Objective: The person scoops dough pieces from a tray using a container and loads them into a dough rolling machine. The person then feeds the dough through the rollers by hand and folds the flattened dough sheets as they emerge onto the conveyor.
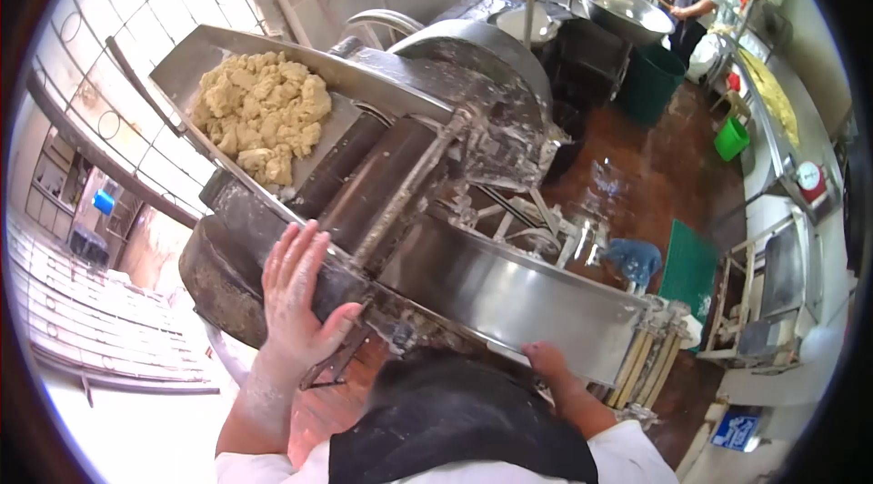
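Observation:
A dough sheeter with dark rollers [377, 175] stands in front of me, floury and worn. On its sloping upper metal tray [173, 79] lies a heap of rough, lumpy yellowish dough [259, 111], just behind the rollers. My left hand [300, 297] is open, its floured fingers spread against the machine's near side, beside the rollers. Over the near edge of the smooth lower metal tray [509, 288] my right hand [546, 361] is curled; part of its fingers is hidden. No dough shows on that lower tray.
Wooden rolling pins [646, 366] stand at the lower tray's right end. A green board [689, 270], a green bucket [730, 138] and a scale [809, 177] are to the right. A large metal bowl [626, 9] and people [705, 2] are at the back. Barred windows line the left.

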The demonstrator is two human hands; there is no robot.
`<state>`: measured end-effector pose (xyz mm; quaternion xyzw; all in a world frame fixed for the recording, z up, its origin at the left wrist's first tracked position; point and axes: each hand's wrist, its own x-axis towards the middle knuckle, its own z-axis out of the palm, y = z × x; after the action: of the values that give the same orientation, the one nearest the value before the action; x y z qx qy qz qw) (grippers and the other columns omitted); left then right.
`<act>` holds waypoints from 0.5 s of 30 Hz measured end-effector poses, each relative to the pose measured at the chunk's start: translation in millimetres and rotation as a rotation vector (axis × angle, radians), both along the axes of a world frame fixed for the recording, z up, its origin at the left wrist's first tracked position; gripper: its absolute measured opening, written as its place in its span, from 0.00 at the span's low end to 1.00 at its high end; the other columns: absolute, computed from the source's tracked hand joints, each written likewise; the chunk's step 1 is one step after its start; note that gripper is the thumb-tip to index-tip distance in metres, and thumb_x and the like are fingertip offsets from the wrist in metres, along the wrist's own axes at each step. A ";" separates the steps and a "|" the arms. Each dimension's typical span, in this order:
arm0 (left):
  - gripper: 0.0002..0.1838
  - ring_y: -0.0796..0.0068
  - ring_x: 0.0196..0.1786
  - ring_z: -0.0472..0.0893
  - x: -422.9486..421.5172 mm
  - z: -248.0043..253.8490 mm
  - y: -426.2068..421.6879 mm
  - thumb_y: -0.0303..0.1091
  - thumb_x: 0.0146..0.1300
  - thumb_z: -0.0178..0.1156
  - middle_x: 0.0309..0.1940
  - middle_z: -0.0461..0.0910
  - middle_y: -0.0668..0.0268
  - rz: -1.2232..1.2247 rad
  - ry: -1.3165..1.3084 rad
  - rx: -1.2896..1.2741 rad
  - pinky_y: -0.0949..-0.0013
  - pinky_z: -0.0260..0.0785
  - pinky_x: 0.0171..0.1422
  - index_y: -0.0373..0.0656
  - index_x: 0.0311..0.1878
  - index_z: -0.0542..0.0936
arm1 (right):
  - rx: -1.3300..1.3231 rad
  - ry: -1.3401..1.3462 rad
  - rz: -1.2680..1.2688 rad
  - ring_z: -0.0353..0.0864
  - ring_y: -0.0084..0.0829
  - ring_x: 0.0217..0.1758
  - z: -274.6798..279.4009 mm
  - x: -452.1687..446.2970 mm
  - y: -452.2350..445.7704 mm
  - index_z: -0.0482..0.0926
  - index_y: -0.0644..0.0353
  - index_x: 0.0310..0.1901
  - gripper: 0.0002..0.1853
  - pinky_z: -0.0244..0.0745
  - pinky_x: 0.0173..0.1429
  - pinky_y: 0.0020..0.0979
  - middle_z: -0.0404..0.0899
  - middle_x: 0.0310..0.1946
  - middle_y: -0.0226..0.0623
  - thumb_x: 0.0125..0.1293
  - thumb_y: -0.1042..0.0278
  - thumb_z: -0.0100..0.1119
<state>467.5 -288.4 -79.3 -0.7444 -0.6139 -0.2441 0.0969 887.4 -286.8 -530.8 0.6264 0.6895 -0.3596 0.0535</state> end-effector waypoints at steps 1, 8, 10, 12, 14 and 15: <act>0.44 0.45 0.71 0.64 0.0 -0.7 1.0 0.63 0.60 0.58 0.66 0.68 0.48 -0.010 0.007 0.008 0.50 0.52 0.74 0.32 0.65 0.70 | -0.018 0.011 -0.010 0.78 0.53 0.54 4.7 5.9 0.2 0.81 0.61 0.49 0.32 0.72 0.58 0.44 0.81 0.48 0.50 0.66 0.36 0.46; 0.41 0.46 0.72 0.63 3.4 -7.6 4.0 0.59 0.66 0.53 0.67 0.67 0.48 -0.023 -0.023 0.039 0.51 0.52 0.74 0.31 0.68 0.66 | -0.219 0.196 -0.363 0.80 0.38 0.27 -3.4 61.1 60.9 0.82 0.63 0.35 0.23 0.74 0.35 0.40 0.82 0.26 0.42 0.65 0.46 0.55; 0.40 0.46 0.73 0.62 4.1 -9.2 2.1 0.58 0.66 0.53 0.67 0.68 0.49 0.015 -0.039 0.035 0.51 0.52 0.75 0.31 0.68 0.66 | -0.311 0.239 -0.489 0.79 0.29 0.22 -11.0 84.0 84.9 0.82 0.60 0.38 0.18 0.74 0.26 0.34 0.81 0.24 0.35 0.64 0.51 0.59; 0.39 0.46 0.73 0.62 4.1 -11.0 0.8 0.57 0.66 0.54 0.67 0.68 0.50 0.046 -0.057 0.039 0.51 0.51 0.75 0.32 0.68 0.66 | -0.361 0.322 -0.590 0.78 0.28 0.22 -2.5 96.1 95.6 0.81 0.60 0.40 0.18 0.73 0.24 0.33 0.82 0.25 0.36 0.63 0.51 0.59; 0.40 0.46 0.73 0.62 8.7 -10.9 -3.3 0.58 0.65 0.56 0.67 0.68 0.50 0.085 -0.119 0.026 0.50 0.51 0.75 0.32 0.68 0.66 | -0.322 0.391 -0.750 0.77 0.28 0.21 5.5 103.1 100.0 0.80 0.59 0.42 0.17 0.71 0.22 0.31 0.82 0.28 0.38 0.64 0.52 0.59; 0.40 0.46 0.73 0.62 15.7 -7.9 -5.0 0.58 0.64 0.57 0.67 0.68 0.49 0.098 -0.152 0.023 0.50 0.52 0.74 0.32 0.68 0.67 | -0.321 0.391 -0.744 0.77 0.28 0.21 13.1 101.3 99.0 0.80 0.59 0.42 0.17 0.71 0.22 0.31 0.82 0.28 0.38 0.64 0.52 0.59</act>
<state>483.1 -293.3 -87.3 -0.6918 -0.6521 -0.3020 0.0705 988.7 -187.8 -517.7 0.7359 0.3500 -0.5682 -0.1143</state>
